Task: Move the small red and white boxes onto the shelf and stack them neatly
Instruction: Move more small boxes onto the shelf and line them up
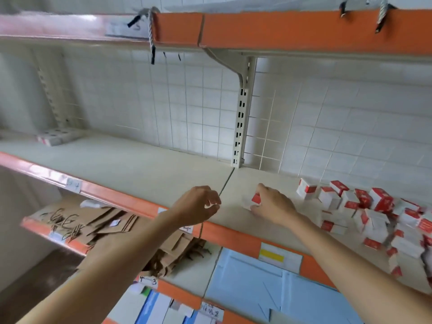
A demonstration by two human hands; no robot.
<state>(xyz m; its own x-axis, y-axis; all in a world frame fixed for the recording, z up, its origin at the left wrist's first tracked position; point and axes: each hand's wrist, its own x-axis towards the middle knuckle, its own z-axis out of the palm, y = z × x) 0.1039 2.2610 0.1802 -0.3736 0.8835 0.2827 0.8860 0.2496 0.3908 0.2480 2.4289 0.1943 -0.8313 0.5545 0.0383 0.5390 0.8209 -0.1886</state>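
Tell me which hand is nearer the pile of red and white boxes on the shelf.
Right. The right hand sits just left of the pile of boxes, holding one box. The left hand hovers empty, farther left.

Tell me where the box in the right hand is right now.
The small red and white box sits on the middle shelf, gripped by the right hand, just right of the shelf seam and left of the jumbled box pile.
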